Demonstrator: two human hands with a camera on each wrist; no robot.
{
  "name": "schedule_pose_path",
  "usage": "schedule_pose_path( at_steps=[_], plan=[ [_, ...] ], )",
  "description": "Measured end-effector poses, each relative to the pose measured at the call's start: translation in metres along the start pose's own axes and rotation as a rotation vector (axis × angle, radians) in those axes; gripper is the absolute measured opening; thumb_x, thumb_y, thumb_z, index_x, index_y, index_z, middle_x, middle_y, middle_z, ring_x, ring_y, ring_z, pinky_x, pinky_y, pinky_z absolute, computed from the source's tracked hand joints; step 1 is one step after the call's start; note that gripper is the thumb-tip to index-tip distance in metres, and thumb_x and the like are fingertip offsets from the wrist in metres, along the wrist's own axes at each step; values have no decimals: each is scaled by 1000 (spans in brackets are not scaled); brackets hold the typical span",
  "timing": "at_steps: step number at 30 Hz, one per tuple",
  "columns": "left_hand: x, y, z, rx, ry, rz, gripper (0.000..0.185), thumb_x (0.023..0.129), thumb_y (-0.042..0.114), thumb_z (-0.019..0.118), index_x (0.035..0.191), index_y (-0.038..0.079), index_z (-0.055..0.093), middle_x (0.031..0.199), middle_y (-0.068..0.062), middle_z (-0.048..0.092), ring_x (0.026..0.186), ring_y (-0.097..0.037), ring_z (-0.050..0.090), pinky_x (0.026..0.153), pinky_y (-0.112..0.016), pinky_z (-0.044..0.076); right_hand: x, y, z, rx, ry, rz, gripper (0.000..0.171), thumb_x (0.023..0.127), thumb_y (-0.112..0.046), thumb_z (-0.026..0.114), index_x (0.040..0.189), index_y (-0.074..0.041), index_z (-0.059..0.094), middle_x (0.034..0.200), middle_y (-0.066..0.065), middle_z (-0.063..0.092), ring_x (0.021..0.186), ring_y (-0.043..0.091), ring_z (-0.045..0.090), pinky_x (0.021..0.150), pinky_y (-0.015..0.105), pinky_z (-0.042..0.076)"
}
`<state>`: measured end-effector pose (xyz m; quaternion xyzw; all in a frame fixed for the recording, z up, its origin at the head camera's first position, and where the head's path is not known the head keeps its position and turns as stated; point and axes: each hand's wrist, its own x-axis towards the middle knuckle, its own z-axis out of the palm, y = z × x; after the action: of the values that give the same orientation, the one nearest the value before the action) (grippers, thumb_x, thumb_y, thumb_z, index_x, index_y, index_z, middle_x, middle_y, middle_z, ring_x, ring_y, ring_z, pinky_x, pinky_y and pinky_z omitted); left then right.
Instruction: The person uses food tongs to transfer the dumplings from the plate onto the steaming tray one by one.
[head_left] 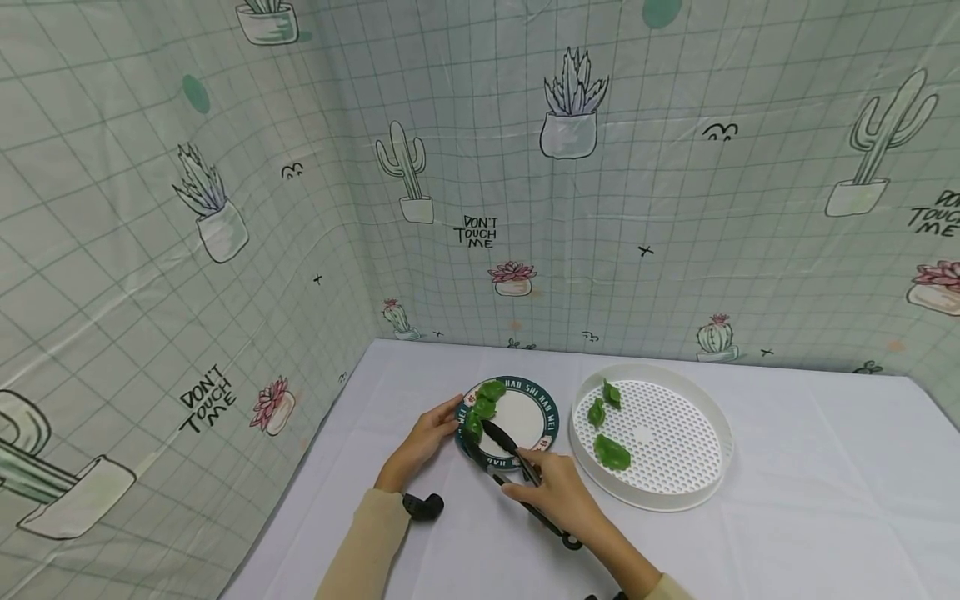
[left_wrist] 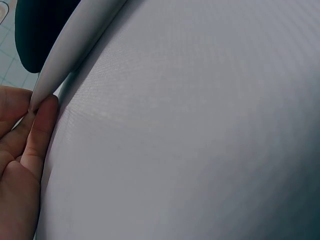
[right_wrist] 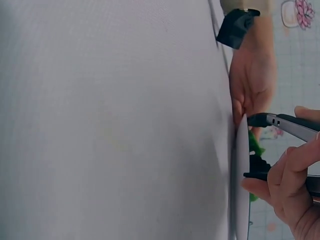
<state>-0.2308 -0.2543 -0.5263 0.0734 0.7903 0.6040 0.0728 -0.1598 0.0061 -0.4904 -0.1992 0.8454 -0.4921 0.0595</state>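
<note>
Tongs: we see black tongs gripped in the right hand; their tips reach past the fingertips onto the plate, just beside the lowest dumpling there.
Right hand: fingers curled round the tong arms, thumb on top; we see the two arms slightly apart in the right wrist view.
Plate: a round plate with a dark green lettered rim and white middle, directly ahead of the right fingers, on the worktop.
Dumplings on plate: three green dumplings in a row along the plate's left edge, between the two hands.
Left hand: fingers lightly curved, their tips touching the plate's left rim; we see no firm grip.
Tray: a white perforated round tray just right of the plate, beyond the right fingers.
Dumplings in tray: three more green ones on its left part.
Worktop: covered in white cloth.
Backdrop: pale checked sheet with cactus drawings, well beyond both hands.
</note>
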Motion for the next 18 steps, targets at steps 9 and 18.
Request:
schedule_pose_path(
  at_steps=[9,18],
  plan=[
    [-2,3,0,29,6,-6,50,101,-2,47,150,-4,38,144,-27,48,138,-39,41,116,-54,25,2,-2,5,32,-2,26,63,85,-24,80,129,15,57,64,0,47,34,5,41,38,23,40],
    [-2,2,1,37,18,8,50,100,-3,48,149,-6,39,143,-27,49,139,-39,38,117,-55,22,1,0,9,47,-2,18,62,87,-24,78,131,14,57,61,-1,45,34,5,41,40,23,41]
  ],
)
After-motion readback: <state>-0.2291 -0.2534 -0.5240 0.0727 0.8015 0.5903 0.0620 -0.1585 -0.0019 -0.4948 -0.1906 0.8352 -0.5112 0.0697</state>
